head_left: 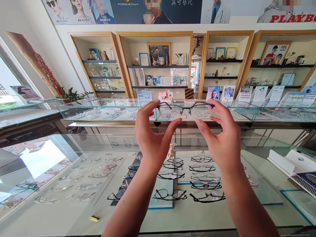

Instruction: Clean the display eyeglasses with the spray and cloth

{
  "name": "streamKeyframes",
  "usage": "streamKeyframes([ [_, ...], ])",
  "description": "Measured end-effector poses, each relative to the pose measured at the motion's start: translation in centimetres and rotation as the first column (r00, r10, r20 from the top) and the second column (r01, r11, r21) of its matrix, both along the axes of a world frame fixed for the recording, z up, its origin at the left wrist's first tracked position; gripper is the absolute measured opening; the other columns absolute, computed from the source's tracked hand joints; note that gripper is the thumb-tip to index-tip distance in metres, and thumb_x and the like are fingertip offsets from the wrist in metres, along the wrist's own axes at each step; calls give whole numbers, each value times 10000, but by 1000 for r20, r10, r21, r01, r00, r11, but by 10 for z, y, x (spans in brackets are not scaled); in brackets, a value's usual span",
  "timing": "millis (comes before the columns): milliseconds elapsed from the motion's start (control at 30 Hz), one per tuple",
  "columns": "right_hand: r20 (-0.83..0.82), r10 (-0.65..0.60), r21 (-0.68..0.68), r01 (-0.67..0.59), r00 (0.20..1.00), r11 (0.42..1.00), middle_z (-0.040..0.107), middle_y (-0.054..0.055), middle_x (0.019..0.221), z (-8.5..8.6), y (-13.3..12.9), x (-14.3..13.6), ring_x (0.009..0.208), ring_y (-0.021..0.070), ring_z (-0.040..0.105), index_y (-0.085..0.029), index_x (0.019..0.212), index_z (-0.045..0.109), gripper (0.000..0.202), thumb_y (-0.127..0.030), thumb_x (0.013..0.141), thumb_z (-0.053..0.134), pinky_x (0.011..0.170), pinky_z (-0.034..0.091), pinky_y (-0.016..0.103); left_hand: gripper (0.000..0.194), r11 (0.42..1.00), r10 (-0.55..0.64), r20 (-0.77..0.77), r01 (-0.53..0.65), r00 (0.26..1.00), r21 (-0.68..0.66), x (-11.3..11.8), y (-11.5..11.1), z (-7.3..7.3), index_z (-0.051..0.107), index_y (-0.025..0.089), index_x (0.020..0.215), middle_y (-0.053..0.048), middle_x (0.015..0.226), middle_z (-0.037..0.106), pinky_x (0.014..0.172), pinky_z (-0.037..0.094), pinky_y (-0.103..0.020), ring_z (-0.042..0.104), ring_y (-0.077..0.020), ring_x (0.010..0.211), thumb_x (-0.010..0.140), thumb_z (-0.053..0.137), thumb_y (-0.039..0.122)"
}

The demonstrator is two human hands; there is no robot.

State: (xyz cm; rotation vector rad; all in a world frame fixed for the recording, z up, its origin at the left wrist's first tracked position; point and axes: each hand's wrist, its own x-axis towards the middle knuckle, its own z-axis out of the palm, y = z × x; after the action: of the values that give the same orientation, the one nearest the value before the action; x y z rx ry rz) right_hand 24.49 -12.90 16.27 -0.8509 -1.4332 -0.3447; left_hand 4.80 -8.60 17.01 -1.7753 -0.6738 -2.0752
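Observation:
A pair of dark half-rim eyeglasses [186,108] is held up level in front of me, above the glass display counter. My left hand [153,131] grips its left end, fingers at the outer corner and thumb below the lens. On the other side my right hand [219,131] holds the right end the same way, its thumb under the right lens. Both thumbs point inward toward the nose pads. Beneath my forearms, rows of eyeglasses [170,195] lie inside the counter, partly hidden by my arms.
The near glass counter [74,227] spans the front, with a small gold-coloured object [94,218] at its left. An open white case [291,161] sits at the right. Behind stands a second glass showcase [111,123], then wooden wall shelves [154,33]. A green plant [71,94] is at the left.

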Motion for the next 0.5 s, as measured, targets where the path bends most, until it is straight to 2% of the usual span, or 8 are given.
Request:
streamKeyframes([
  [233,35,-63,70,61,997,996,730,124,1511,1,5,-2,1329,354,749,-314,1570,597,546,-367,1052,759,1076,704,598,649,984,-174,30,175,984,-38,2,28,-7,646,298,1517,-96,1479,734,1223,602,-497,716,-298,1402,942,924,419],
  [333,15,-41,79,40,999,996,713,131,1507,0,8,-4,1331,360,733,-316,1562,599,544,-355,1043,760,1076,695,612,621,984,-166,36,168,986,-62,3,36,-9,634,302,1522,-105,1488,735,1224,616,-490,727,-291,1402,969,890,420],
  [500,-23,1,56,0,1000,998,703,127,1538,0,10,-7,1372,372,717,-339,1582,599,560,-371,1045,753,1122,671,638,557,986,-155,23,156,988,-53,6,37,-10,613,320,1520,-104,1480,734,1211,636,-496,749,-278,1384,1011,831,381],
])
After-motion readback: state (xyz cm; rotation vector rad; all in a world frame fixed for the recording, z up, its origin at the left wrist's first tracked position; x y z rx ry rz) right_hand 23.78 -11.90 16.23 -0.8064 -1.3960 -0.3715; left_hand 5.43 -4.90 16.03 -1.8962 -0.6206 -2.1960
